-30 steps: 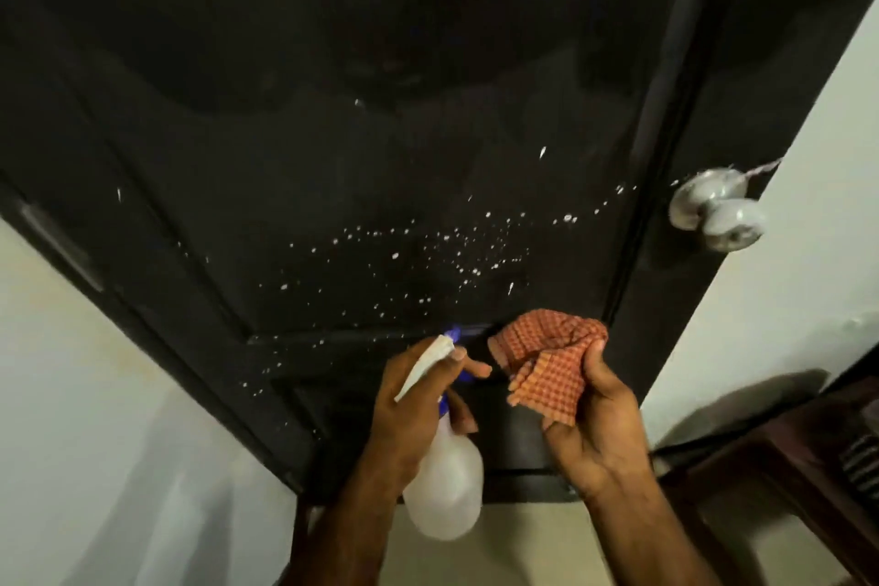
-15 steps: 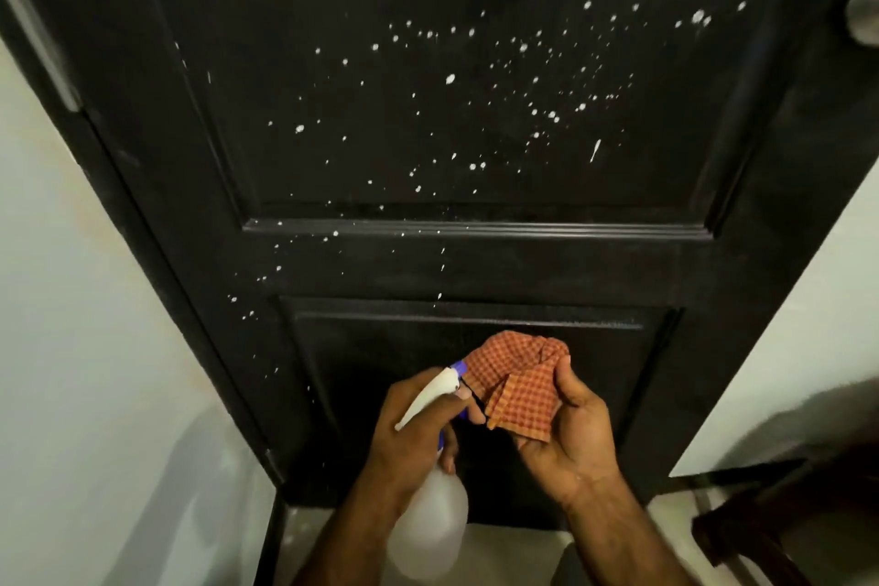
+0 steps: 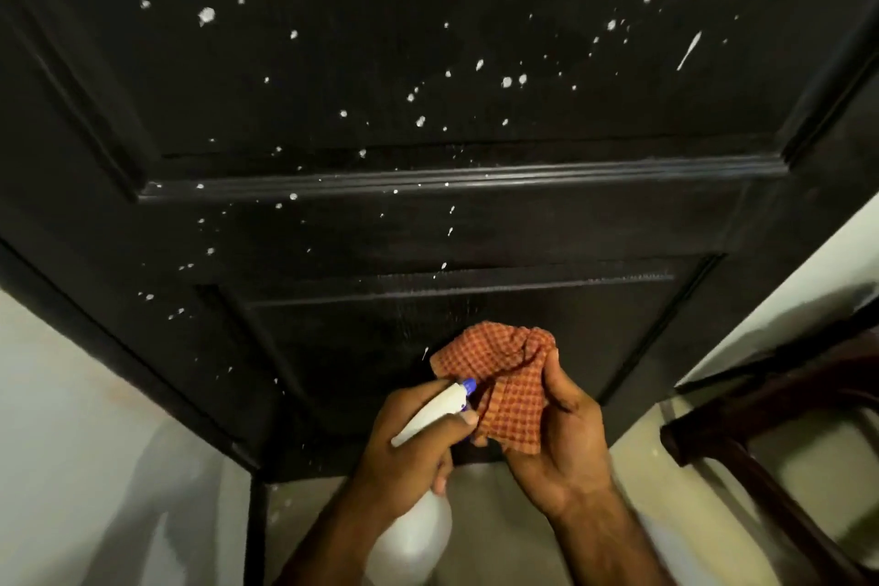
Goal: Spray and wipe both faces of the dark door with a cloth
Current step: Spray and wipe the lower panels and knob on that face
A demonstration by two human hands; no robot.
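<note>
As the view dropped nearer the door (image 3: pixel 333 62), its droplets (image 3: pixel 506 82) loomed larger. The left hand (image 3: pixel 414 438) gripped the spray bottle (image 3: pixel 418 533); the right hand (image 3: pixel 561 438) clutched the cloth (image 3: pixel 509 376) at its 11 o'clock.

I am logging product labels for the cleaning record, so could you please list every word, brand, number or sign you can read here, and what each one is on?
None can be read.
spray bottle, gripped by the left hand: plain white body, no label showing.
checked cloth, held in the right hand: only a woven pattern.
dark door: only white droplets, no sign or number.
</note>
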